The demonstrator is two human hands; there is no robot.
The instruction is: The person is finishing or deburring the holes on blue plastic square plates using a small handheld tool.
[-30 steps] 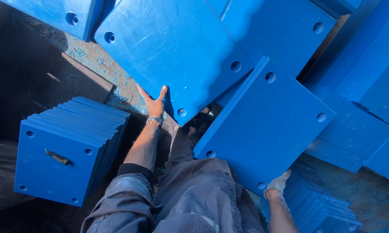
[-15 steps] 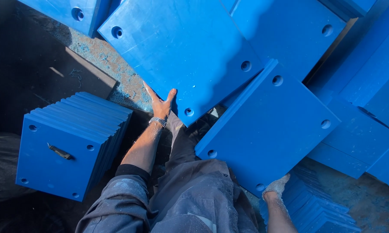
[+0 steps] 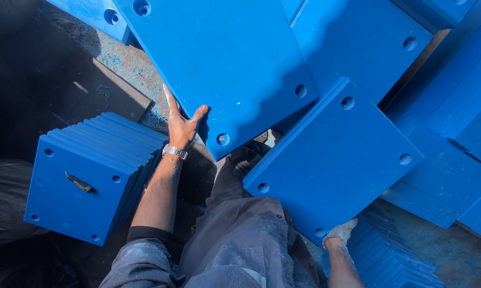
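Both hands on blue square plastic slabs with corner holes.
My left hand, spread open, presses the far slab; right hand grips the near slab's corner, which could slip onto my leg.

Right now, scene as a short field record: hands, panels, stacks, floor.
left hand: flat against the edge of the large blue panel, near its corner hole
right hand: at the lower corner of the tilted blue panel; grip hidden
left stack: blue panels on edge, dark handle on the front one
right stack: more blue panels, lower right
floor: worn, blue-speckled
wrist: metal watch
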